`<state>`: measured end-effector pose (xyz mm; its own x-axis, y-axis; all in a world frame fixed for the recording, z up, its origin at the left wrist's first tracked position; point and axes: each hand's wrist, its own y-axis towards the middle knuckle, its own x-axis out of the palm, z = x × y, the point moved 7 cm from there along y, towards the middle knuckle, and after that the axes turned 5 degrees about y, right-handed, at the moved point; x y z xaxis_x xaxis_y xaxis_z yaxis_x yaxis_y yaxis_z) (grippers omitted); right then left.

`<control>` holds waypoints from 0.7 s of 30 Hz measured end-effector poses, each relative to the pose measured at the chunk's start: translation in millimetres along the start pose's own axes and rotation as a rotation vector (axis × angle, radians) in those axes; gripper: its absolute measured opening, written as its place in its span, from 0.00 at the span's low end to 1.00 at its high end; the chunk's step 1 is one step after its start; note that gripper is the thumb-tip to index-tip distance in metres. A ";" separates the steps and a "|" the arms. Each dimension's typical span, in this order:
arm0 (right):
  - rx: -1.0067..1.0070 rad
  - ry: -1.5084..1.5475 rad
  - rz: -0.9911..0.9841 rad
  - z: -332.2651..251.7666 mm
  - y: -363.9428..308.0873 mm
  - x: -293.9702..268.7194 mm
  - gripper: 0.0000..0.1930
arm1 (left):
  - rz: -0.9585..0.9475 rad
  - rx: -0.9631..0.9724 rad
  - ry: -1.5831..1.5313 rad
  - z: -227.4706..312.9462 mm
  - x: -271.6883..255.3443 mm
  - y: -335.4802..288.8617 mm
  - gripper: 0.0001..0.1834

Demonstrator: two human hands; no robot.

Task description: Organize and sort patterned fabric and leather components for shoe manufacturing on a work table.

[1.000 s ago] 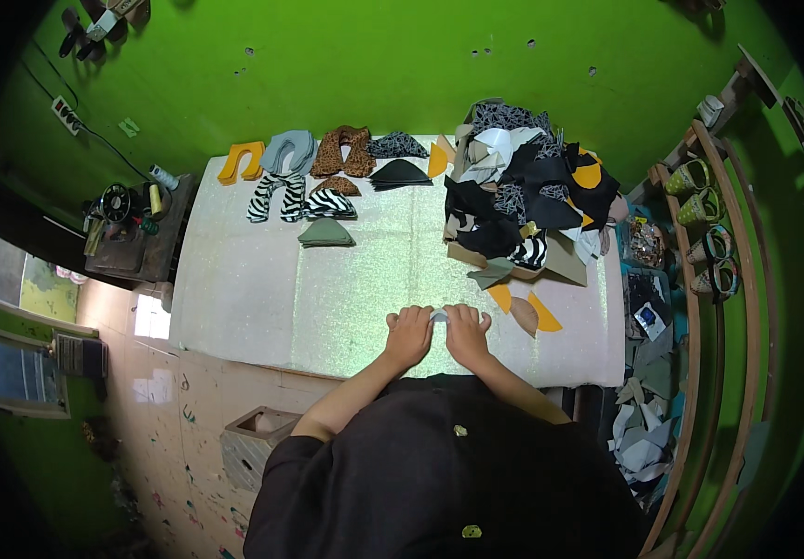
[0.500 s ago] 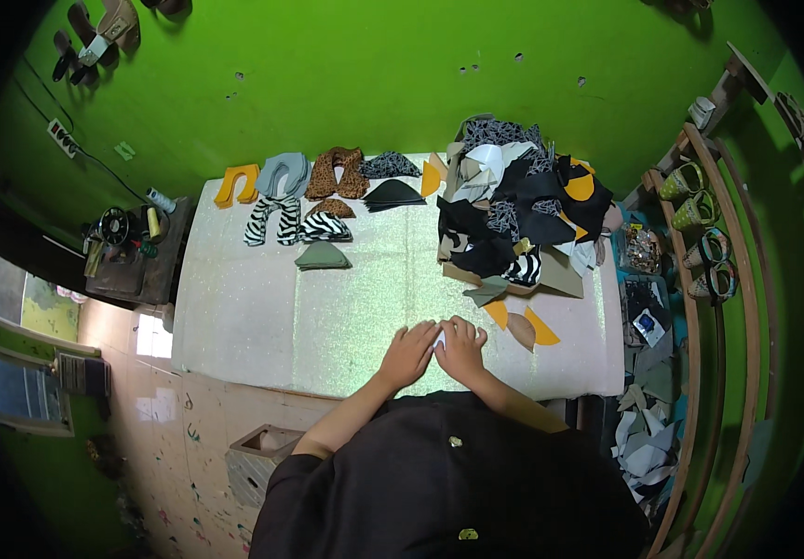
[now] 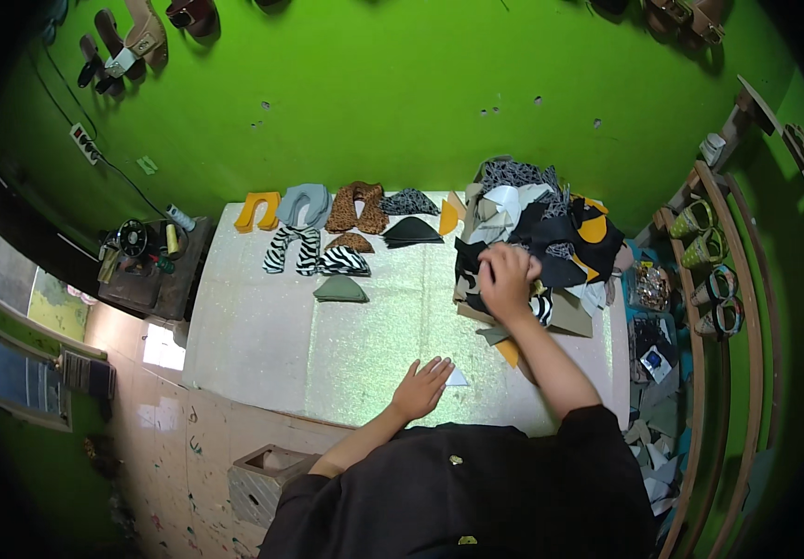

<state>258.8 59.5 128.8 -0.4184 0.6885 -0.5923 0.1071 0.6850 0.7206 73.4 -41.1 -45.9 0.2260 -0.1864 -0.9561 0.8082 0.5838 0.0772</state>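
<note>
From the centre of the table [image 3: 243, 349], one white piece [image 3: 459, 376] lies at five o'clock, beside and perhaps partly under the left hand [image 3: 423, 388], its fingers straight and close together. The right hand [image 3: 508, 279] is over one scrap heap [image 3: 551, 237] at two o'clock, fingers curled; whether they grip anything cannot be told. A flat left palm would best pin the piece. Between nine and twelve o'clock: four U-shaped stacks [image 3: 305, 193], five half-moon stacks [image 3: 340, 291].

Bare right hand [image 3: 509, 278] now parts from bare left hand [image 3: 422, 388], hovering over heaped black, grey and patterned fabric scraps [image 3: 555, 230]; left flattens beside a small, pale triangular piece [image 3: 458, 377], now more exposed.
</note>
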 end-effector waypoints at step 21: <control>0.487 0.199 0.236 128.2 65.3 -5.4 0.09 | 0.100 -0.233 -0.094 -10.5 -9.7 -10.1 0.24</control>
<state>383.7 131.1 132.9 -0.4893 0.8105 -0.3221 0.6013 0.5810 0.5485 57.3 -36.9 -40.4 0.3566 -0.1855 -0.9156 0.6350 0.7670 0.0920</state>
